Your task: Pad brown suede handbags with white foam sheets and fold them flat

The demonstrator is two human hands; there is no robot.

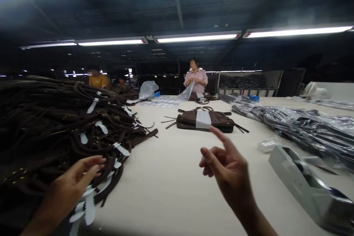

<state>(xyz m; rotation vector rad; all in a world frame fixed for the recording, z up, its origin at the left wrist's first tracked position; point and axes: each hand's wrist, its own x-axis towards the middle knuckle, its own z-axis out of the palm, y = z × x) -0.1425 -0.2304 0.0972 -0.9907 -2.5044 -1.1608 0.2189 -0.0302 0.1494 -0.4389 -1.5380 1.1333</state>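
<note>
Brown bag (185,121) w/ pale band (203,119) is lying on worktop (155,177), mid-view, beyond R hand (228,166); R grip is standing spread, index out, apparently holding nothing. L hand (73,180) is hovering by bag pile (65,118), L grip parted, contact unclear. For good handling, L grip is prob. needing one bag's body, not loose straps (144,137); white tags (121,149) are protruding & risking snags. Tape dispenser (294,188) is sitting R, apart from both hands.

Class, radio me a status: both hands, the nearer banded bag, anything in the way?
Left hand empty at bag pile, contact unclear; right hand empty, short of banded bag. Bag lies on table. Tape dispenser off right, not between.
</note>
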